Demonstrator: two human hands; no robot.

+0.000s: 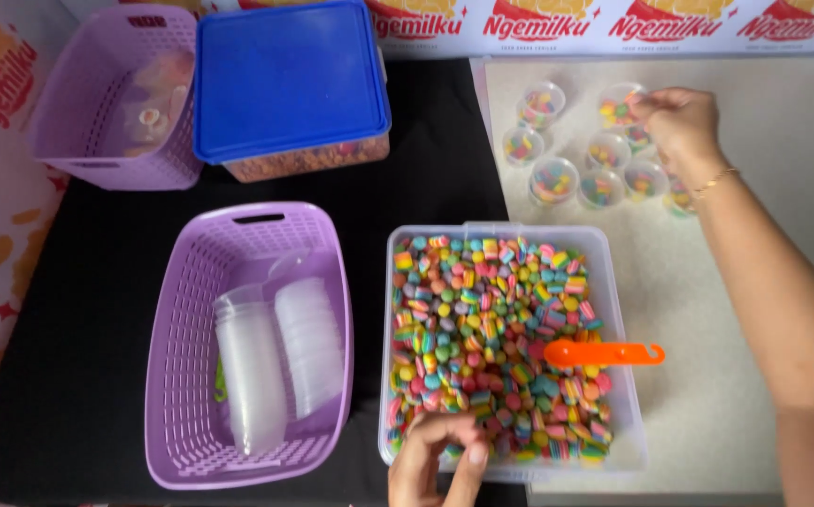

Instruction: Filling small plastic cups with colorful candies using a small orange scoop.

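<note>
head view: only the one camera here, looking straight down at the tabletop (754,413)
right hand (679,122): stretched out to the far right, over a cluster of small round clear cups (554,178) that already have candy in them; fingers bunched together on the rim of the far cup (621,103), looks like it's pinching something there, but I can't tell what
left hand (440,460): down at the bottom edge, at the near rim of the clear tub (614,282); fingertips curled in together, can't tell if there's anything between them
candies (482,329): rainbow-striped little pieces, filling the clear tub in the middle of the tabletop
orange scoop (604,353): lying on the candy at the tub's right side, handle poking over the rim, neither hand on it
near purple basket (247,347): just left of the tub, holding stacks of empty clear cups (280,361) lying on their sides
blue-lidded box (290,84): at the back, lid on
far purple basket (111,99): back left, beside the box, some clear stuff inside, too blurry to tell
</note>
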